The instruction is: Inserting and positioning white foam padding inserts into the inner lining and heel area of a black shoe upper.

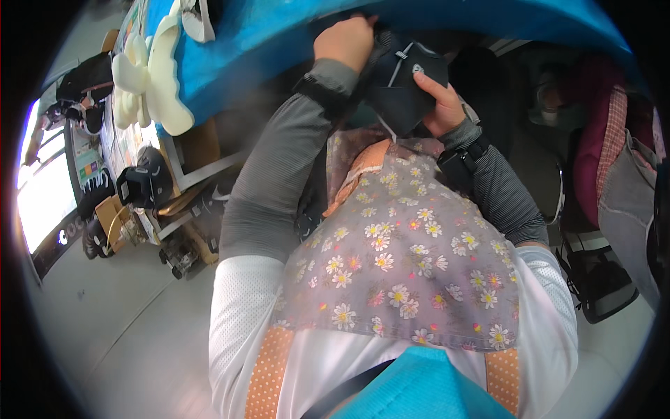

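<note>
My right hand grips a black, flat folded piece with a pale line along one edge and a small white mark. Its thumb lies on top near the mark; the other fingers are hidden beneath. My left hand is bent at the edge of the blue-covered table, next to the black piece. Its fingers curl in over dark material there, and their tips are mostly hidden, so what they hold is unclear. Both wrists wear black bands over grey sleeves. A flowered apron covers my lap.
Cream-coloured, rounded pieces lie at the left end of the blue table. Beyond them stand a shelf with black equipment and a bright screen. At right, a chair bears maroon and grey cloth.
</note>
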A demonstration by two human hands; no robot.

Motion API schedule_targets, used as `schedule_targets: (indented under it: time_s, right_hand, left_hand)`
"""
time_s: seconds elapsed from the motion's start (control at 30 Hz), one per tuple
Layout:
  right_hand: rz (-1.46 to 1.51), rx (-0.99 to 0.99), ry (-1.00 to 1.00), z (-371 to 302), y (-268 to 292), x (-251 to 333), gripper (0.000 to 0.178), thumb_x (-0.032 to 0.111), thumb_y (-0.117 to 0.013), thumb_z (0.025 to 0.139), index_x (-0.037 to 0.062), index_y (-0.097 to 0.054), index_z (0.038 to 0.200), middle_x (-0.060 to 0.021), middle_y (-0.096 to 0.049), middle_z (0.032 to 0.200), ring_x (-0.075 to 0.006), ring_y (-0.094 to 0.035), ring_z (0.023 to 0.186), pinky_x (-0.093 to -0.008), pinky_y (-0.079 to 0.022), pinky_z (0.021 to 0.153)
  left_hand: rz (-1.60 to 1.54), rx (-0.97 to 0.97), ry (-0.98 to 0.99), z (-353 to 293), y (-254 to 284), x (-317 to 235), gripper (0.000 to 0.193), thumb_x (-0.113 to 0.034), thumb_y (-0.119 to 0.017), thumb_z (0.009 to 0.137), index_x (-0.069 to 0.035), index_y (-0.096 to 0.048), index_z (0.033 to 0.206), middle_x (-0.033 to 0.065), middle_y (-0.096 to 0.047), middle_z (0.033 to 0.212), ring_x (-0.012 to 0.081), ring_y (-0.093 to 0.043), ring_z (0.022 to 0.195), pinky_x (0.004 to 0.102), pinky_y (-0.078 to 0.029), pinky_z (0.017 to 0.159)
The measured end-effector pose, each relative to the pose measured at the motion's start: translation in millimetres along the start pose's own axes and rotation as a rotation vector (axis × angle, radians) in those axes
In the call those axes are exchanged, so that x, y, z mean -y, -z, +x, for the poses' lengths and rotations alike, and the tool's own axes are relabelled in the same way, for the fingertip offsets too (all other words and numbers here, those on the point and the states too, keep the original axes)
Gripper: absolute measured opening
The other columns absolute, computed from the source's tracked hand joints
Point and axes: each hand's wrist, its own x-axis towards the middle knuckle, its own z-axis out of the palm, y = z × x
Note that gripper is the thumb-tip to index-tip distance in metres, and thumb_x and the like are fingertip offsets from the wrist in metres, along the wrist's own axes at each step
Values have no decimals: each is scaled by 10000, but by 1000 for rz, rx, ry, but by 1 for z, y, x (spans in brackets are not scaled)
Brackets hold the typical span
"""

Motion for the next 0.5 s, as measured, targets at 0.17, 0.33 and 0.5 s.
schedule_targets:
  time_s: [0.17,0.33,0.5]
  right_hand:
    - [-45,38,38,-4,-8,1,297,92,-663,874,18,-585,1151,-65,-642,1077,-171,-634,964,-312,-528,856]
    - [-23,32,32,-5,0,2,310,90,-663,873,18,-578,1163,-64,-640,1079,-173,-628,983,-320,-520,875]
    - [-50,30,2,-5,1,-1,302,90,-661,876,21,-580,1158,-59,-638,1081,-175,-628,984,-319,-519,878]
  left_hand:
    - [-76,42,-86,7,16,13,282,-265,-487,947,-77,-696,966,223,-674,877,384,-652,871,477,-518,778]
    - [-139,118,29,9,2,0,322,-240,-469,931,2,-680,913,245,-664,927,409,-640,884,471,-512,799]
    - [-121,-142,-188,6,-37,19,368,-254,-480,968,23,-573,744,263,-605,685,440,-593,650,521,-470,591]
